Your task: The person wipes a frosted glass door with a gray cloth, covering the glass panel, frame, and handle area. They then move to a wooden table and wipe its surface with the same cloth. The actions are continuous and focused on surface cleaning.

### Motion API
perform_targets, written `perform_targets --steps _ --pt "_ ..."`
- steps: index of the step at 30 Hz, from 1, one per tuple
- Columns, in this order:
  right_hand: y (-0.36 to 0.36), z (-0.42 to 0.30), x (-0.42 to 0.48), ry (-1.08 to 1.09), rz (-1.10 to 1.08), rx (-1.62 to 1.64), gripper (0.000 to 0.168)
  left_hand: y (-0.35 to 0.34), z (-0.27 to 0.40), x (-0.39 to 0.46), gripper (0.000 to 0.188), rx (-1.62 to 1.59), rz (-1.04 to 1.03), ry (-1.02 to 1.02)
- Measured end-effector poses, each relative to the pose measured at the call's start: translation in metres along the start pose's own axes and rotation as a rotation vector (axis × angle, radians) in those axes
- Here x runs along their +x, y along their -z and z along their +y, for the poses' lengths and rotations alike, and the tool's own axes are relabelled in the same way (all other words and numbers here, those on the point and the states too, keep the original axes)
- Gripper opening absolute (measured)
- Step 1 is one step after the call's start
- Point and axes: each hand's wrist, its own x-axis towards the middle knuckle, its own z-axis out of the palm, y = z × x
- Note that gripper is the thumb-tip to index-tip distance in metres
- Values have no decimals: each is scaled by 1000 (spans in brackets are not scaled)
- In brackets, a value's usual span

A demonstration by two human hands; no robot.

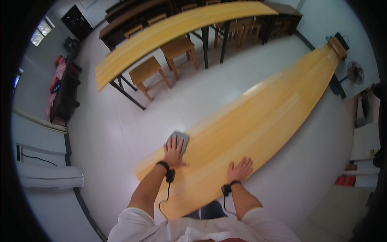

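A long wooden-topped table (pixel 235 130) stretches from before me towards the upper right. Under the spread fingers of my left hand (pixel 173 155) is a grey cloth (pixel 183 139), pressed flat at the table's far long edge. My right hand (pixel 241 170) rests palm down on the bare wood by the near edge, its fingers extended and nothing in it. Both wrists carry a black strap with a small cabled device.
A second long table (pixel 178 27) stands beyond, with wooden stools (pixel 147 72) beneath it. Boxes (pixel 337 48) sit at my table's far end, near a fan (pixel 355 73). A dark bench (pixel 65 87) lines the left wall; a white air conditioner (pixel 51 177) is lower left.
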Motion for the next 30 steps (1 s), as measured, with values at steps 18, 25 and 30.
perform_targets --steps 18,25,30 --pt "8 -3 3 -17 -133 -37 83 -17 38 57 138 -46 41 -49" --pt "15 11 4 100 -183 96 84 -101 123 -10 100 70 56 -21" --pt "27 100 18 518 -268 459 65 -130 248 -45 94 -69 -19 27"
